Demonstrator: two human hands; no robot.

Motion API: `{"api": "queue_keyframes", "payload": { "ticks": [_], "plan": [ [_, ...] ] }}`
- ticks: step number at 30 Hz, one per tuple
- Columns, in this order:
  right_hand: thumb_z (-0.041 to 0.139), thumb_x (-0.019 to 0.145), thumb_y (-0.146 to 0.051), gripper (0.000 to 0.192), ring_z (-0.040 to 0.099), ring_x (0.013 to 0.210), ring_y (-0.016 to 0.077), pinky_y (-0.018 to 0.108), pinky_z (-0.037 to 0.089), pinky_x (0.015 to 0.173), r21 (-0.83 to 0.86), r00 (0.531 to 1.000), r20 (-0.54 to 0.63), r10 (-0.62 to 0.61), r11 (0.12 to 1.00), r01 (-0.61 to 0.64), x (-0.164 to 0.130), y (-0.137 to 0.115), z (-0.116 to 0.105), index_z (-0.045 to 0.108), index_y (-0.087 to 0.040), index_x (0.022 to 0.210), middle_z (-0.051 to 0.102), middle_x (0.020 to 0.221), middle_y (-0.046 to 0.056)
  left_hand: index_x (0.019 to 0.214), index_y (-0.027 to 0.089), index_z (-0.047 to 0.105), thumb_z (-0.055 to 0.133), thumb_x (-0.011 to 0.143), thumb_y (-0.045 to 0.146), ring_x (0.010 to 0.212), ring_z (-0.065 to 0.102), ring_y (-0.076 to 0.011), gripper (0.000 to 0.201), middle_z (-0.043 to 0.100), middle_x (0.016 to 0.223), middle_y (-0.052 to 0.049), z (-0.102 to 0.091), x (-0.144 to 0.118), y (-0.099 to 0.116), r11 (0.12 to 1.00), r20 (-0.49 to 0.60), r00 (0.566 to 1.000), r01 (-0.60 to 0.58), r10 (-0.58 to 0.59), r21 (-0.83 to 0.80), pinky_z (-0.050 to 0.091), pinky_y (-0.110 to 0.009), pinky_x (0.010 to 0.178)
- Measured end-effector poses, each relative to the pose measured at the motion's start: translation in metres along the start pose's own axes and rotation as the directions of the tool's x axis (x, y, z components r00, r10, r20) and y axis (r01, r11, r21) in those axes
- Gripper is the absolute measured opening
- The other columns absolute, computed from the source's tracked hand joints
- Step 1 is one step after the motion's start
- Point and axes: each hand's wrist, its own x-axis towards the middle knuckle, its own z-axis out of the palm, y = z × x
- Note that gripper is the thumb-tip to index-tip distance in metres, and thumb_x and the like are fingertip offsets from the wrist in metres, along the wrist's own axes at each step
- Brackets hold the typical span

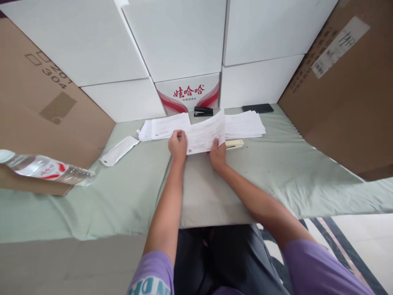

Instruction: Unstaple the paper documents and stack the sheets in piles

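Note:
Printed white paper sheets point(205, 133) are held up slightly above the table, curving at their upper right corner. My right hand point(218, 155) grips their lower right edge, thumb on top. At their left edge my left hand point(177, 145) is closed with curled fingers, pinching the side. One paper stack point(170, 125) lies just beyond my left hand, and another stack point(245, 124) lies to the right, partly covered by the held sheets. A cream-coloured tool, seemingly a stapler point(235, 144), rests beside my right hand, partly hidden. Behind the sheets sits a black stapler point(203, 111).
White boxes point(187, 94) form a wall at the back. Brown cartons stand left point(46, 106) and right point(346, 106). A dark phone-like slab point(258, 108) lies back right. On the left are a white pouch point(119, 151) and a water bottle point(49, 169). Green cloth point(129, 196) covers the table.

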Motion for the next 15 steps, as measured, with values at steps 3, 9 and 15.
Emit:
{"api": "queue_keyframes", "payload": {
  "ticks": [3, 9, 15],
  "plan": [
    [0.021, 0.100, -0.063, 0.071, 0.063, 0.122, 0.0267, 0.047, 0.053, 0.104, 0.170, 0.977, -0.196, 0.089, 0.984, -0.056, 0.000, -0.001, 0.003, 0.037, -0.018, 0.152, 0.064, 0.134, 0.015, 0.117, 0.024, 0.066, 0.066, 0.080, 0.021, 0.132, 0.054, -0.0320, 0.036, 0.066, 0.132, -0.015, 0.004, 0.029, -0.028, 0.962, 0.146, 0.988, -0.094, 0.058, 0.255, 0.034, -0.048, 0.114],
    [0.034, 0.098, -0.065, 0.075, 0.050, 0.140, 0.0238, 0.045, 0.035, 0.121, 0.349, 0.945, -0.314, 0.091, 0.937, 0.026, 0.002, -0.004, 0.005, 0.040, -0.013, 0.152, 0.056, 0.146, 0.017, 0.142, 0.024, 0.056, 0.048, 0.094, 0.027, 0.147, 0.040, -0.0306, 0.049, 0.058, 0.148, -0.013, 0.018, 0.056, -0.044, 0.803, 0.340, 0.929, -0.313, 0.147, 0.507, 0.014, -0.055, 0.121],
    [0.040, 0.098, -0.063, 0.069, 0.047, 0.142, 0.0240, 0.046, 0.031, 0.123, 0.389, 0.945, -0.307, 0.113, 0.921, 0.016, 0.002, -0.003, 0.004, 0.046, -0.016, 0.148, 0.055, 0.148, 0.015, 0.113, 0.023, 0.073, 0.045, 0.097, 0.032, 0.122, 0.058, -0.0323, 0.034, 0.074, 0.117, -0.014, 0.019, 0.061, -0.042, 0.758, 0.283, 0.942, -0.318, 0.181, 0.570, 0.023, -0.052, 0.114]
  ]
}}
